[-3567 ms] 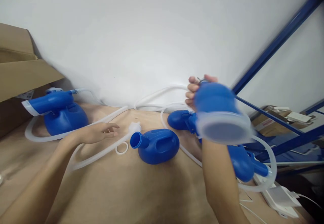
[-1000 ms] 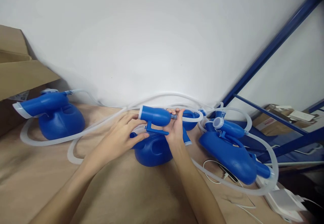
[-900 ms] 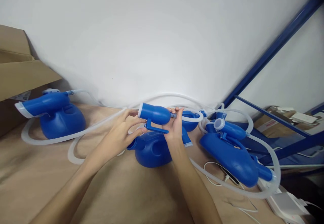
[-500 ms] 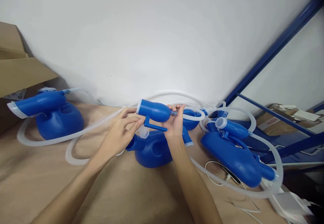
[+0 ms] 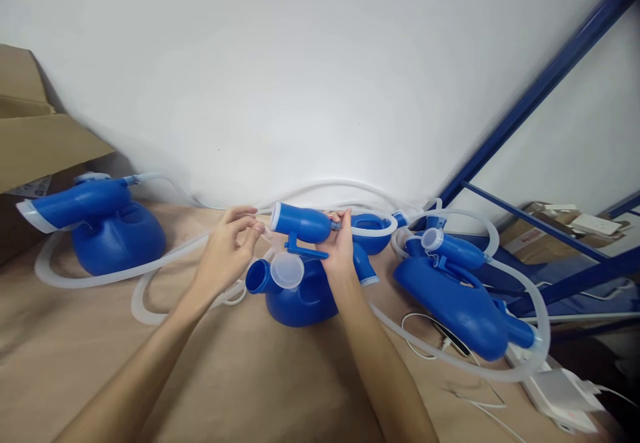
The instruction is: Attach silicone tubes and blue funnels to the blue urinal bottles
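My right hand (image 5: 339, 243) grips a blue bottle-shaped funnel (image 5: 305, 223) at its narrow end, where a clear hose (image 5: 375, 231) joins it. The funnel's white-rimmed mouth points left, and a blue clip handle hangs beneath it. Just left of that mouth is my left hand (image 5: 231, 246), its fingers curved and apart, holding nothing. Below the funnel stands a blue jug (image 5: 300, 307) with an open neck; a translucent cap (image 5: 287, 270) hangs beside the neck. Part of the jug is hidden behind my right wrist.
Another blue jug with a funnel (image 5: 120, 243) stands at the left by a cardboard box (image 5: 50, 149). More blue jugs (image 5: 450, 303) lie at the right, with looping hoses, a phone and a white power strip (image 5: 563, 393). A blue metal frame (image 5: 545, 96) rises at the right.
My left hand has let go of the funnel's mouth end and moved left. The translucent cap now shows in full, and the funnel sits slightly lower in my right hand.
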A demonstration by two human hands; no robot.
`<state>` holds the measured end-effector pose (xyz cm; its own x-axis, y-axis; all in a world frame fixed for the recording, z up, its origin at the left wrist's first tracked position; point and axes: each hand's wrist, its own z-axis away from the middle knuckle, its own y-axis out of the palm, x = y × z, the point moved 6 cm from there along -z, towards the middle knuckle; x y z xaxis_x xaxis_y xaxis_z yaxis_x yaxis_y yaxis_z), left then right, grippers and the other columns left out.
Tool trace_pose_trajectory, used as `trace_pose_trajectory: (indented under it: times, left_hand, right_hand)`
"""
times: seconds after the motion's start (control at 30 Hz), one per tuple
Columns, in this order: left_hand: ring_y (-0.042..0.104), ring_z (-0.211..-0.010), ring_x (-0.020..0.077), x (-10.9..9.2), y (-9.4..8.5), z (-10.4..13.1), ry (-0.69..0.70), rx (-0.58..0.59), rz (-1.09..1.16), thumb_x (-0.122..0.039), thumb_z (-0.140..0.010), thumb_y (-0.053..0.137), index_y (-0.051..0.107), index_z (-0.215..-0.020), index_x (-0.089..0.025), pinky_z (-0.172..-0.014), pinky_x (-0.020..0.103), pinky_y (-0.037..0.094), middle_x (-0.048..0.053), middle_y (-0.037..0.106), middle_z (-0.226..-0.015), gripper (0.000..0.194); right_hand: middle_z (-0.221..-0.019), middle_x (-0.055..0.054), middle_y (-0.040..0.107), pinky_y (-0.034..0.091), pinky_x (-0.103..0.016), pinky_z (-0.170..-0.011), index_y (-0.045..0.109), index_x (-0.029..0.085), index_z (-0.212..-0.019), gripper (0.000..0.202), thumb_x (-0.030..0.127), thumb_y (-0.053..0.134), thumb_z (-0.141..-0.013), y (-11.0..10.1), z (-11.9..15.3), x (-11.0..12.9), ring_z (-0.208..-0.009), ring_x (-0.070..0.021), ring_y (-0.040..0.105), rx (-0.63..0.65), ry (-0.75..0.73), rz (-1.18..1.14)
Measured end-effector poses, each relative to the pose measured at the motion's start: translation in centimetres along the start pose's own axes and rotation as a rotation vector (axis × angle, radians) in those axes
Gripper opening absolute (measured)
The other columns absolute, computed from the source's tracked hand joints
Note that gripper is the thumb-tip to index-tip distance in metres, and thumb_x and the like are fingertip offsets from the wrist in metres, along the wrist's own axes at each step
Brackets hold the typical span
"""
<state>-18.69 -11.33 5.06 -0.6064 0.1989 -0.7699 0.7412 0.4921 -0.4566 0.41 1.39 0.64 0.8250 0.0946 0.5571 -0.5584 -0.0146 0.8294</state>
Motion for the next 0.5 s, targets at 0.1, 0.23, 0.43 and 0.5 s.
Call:
trace_pose_trajectory:
  times: [0.1, 0.23, 0.43, 0.5]
  left_hand:
    - [0.068, -0.099, 0.0278, 3.1, -0.9, -1.3, -0.106, 0.03, 0.003, -0.056, -0.091, 0.053, 0.069, -0.085, -0.02, -0.081, 0.039, 0.059, 0.011, 0.069, -0.111, 0.041]
    - [0.071, -0.084, 0.0217, 8.0, 0.0, -1.7, -0.405, 0.144, 0.209, -0.061, -0.088, 0.051, 0.06, -0.087, -0.019, -0.076, 0.035, 0.059, 0.009, 0.071, -0.101, 0.043]
    - [0.075, -0.08, 0.0269, 10.4, 2.0, 0.1, -0.599, 0.478, 0.205, -0.053, -0.072, 0.068, 0.063, -0.075, -0.019, -0.072, 0.036, 0.06, 0.011, 0.077, -0.087, 0.035]
    - [0.076, -0.084, 0.0282, 10.4, 2.2, 0.8, -0.632, 0.574, 0.214, -0.051, -0.072, 0.069, 0.064, -0.076, -0.02, -0.075, 0.037, 0.06, 0.011, 0.079, -0.09, 0.032]
  right_hand:
    - [-0.051, 0.012, 0.05, 0.055, -0.018, -0.064, 0.045, 0.023, -0.069, 0.04, 0.043, 0.068, -0.095, -2.0, -1.2, -1.1, -0.052, -0.0067, 0.057, -0.145, 0.134, -0.045]
    - [-0.047, 0.012, 0.048, 0.056, -0.022, -0.058, 0.045, 0.023, -0.066, 0.041, 0.041, 0.07, -0.094, -3.3, -1.2, -2.0, -0.048, -0.0093, 0.058, -0.191, 0.275, 0.023]
    - [-0.047, 0.011, 0.05, 0.056, -0.024, -0.059, 0.046, 0.023, -0.068, 0.037, 0.034, 0.068, -0.095, -4.9, 1.4, -1.4, -0.052, -0.0112, 0.062, -0.194, 0.335, 0.092]
    - [-0.048, 0.01, 0.051, 0.056, -0.025, -0.058, 0.047, 0.022, -0.068, 0.035, 0.031, 0.071, -0.093, -4.8, 2.1, -0.4, -0.052, -0.0122, 0.063, -0.092, 0.265, 0.143]
